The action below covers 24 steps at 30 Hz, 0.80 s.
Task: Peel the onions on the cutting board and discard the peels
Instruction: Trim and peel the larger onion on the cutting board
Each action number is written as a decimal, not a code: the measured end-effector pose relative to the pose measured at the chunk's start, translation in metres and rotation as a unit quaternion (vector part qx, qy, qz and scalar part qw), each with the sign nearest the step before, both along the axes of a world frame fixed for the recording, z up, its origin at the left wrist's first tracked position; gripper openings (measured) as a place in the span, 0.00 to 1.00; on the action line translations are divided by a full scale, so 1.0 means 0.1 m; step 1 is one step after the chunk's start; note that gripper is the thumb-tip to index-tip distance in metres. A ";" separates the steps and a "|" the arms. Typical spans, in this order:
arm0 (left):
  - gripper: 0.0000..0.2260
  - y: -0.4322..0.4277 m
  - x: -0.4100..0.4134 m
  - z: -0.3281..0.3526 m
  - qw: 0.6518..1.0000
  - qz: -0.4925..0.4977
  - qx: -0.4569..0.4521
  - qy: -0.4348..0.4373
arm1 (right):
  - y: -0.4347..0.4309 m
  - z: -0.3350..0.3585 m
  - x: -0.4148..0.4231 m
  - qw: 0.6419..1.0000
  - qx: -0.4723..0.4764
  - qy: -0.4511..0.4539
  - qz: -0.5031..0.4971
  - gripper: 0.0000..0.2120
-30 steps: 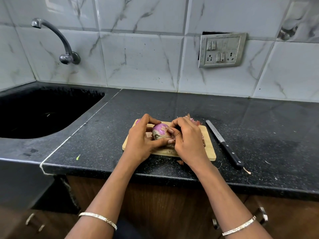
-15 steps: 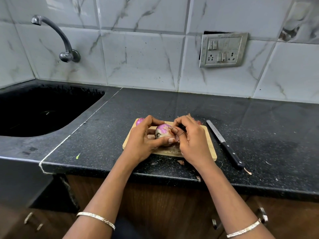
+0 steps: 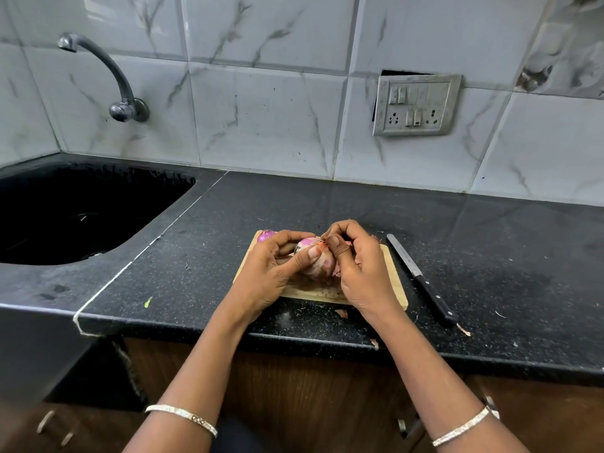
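Left hand [image 3: 271, 269], well right of the sunken black sink [image 3: 81, 207] and curved metal tap [image 3: 108, 73], cups a round purple onion [image 3: 315, 263] over the wooden cutting board [image 3: 389, 279], thumb pressed on its skin. Mostly hidden behind that hand, a second onion [image 3: 266, 236] sits at the board's back-left corner. Right hand [image 3: 362, 269] pinches papery orange-brown skin at the held onion's top. Dry peel scrap [image 3: 341, 313] lies on the speckled black counter [image 3: 327, 204] just in front of the board. Black-handled knife [image 3: 421, 279] lies beside the board's right edge, not touching.
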State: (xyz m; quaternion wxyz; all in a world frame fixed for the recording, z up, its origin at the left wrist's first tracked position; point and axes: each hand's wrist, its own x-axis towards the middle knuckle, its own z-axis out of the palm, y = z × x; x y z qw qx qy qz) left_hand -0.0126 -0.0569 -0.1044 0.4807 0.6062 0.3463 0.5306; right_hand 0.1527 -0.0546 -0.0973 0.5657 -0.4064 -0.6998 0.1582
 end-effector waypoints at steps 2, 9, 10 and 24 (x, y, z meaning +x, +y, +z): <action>0.20 0.01 -0.01 0.00 1.000 0.006 0.000 0.001 | 0.02 -0.01 0.02 0.997 -0.037 0.069 -0.008 0.05; 0.26 0.01 -0.02 -0.04 1.000 0.029 0.003 0.006 | -0.05 -0.02 0.15 0.990 0.004 -0.008 -0.144 0.09; 0.27 0.01 -0.02 -0.04 0.999 0.035 0.006 0.014 | -0.06 -0.01 0.15 0.989 0.010 -0.017 -0.143 0.11; 0.24 -0.01 0.00 -0.04 0.985 0.103 0.056 0.127 | -0.10 -0.01 0.08 0.995 0.011 -0.048 -0.082 0.01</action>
